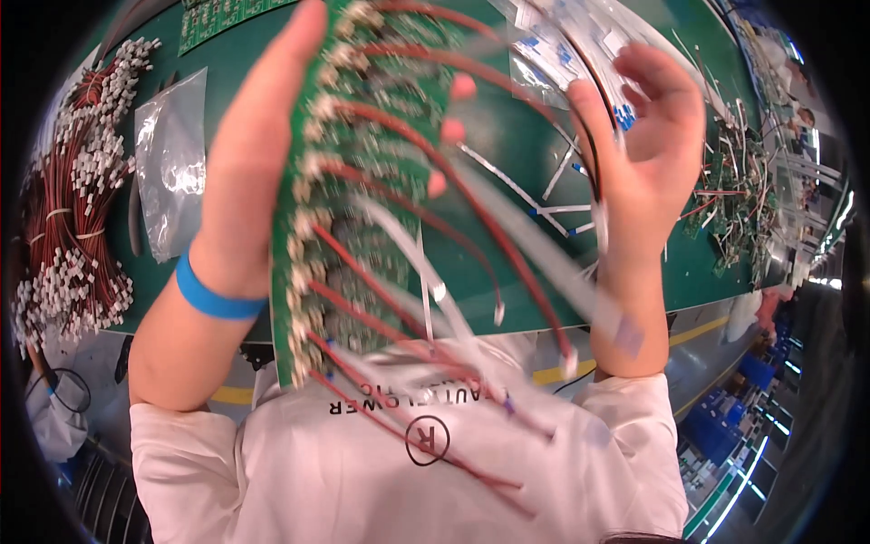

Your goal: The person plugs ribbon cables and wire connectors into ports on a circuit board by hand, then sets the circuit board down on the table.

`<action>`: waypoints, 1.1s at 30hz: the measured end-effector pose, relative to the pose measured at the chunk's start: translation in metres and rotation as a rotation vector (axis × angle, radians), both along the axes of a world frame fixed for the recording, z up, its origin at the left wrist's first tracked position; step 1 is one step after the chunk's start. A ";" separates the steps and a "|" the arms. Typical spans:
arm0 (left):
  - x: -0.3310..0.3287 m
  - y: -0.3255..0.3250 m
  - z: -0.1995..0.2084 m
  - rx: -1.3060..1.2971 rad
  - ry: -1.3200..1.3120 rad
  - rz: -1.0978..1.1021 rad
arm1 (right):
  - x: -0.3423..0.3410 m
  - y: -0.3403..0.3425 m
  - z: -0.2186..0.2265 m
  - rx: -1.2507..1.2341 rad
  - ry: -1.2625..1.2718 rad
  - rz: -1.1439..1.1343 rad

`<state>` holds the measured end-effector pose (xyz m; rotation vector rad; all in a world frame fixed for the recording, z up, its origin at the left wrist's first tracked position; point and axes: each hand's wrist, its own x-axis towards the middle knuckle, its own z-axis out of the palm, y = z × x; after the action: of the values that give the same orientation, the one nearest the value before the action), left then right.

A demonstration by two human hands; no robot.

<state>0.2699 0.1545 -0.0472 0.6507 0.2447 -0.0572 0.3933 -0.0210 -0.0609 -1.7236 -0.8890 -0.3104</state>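
My left hand (265,122) grips a long green circuit board panel (349,245), held up and tilted above the table. Its fingertips show past the board's right side. White connectors line the panel's left edge. From them, red wire leads (471,195) and white flat ribbon cables (421,263) hang down to the right, blurred by motion. My right hand (657,136) is raised to the right of the board, thumb and fingers apart. A thin dark wire (587,136) runs across its thumb side; no grip on it shows.
Bundles of red wire leads with white plugs (77,190) lie at the left beside a clear plastic bag (172,163). More boards (227,18) sit at the far left. Bagged ribbon cables (562,54) are behind my right hand. Wired boards (729,195) pile up at the right.
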 end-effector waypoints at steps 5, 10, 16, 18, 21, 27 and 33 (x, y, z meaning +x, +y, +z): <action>0.002 0.026 -0.010 -0.179 -0.253 -0.070 | 0.002 -0.021 0.022 -0.212 -0.027 -0.140; 0.007 0.039 -0.009 -0.293 -0.207 -0.021 | -0.055 -0.056 0.027 -0.348 0.050 0.121; 0.002 0.032 0.002 -0.212 -0.268 0.110 | -0.105 -0.017 0.000 -0.721 -0.041 0.272; 0.001 0.031 0.006 -0.185 -0.262 0.161 | -0.116 -0.014 -0.004 -0.724 -0.033 0.259; 0.011 0.041 -0.006 -0.136 -0.352 0.136 | -0.129 -0.018 -0.008 -0.731 -0.135 0.209; 0.001 0.035 0.002 -0.179 -0.436 0.143 | -0.132 -0.041 -0.016 -0.788 -0.389 0.289; 0.000 0.035 0.002 -0.096 -0.419 0.184 | -0.123 -0.075 -0.001 -0.817 -0.351 0.495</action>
<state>0.2700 0.1895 -0.0455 0.5287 -0.1034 0.2413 0.2707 -0.0956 -0.0619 -2.1149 -1.8395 0.1178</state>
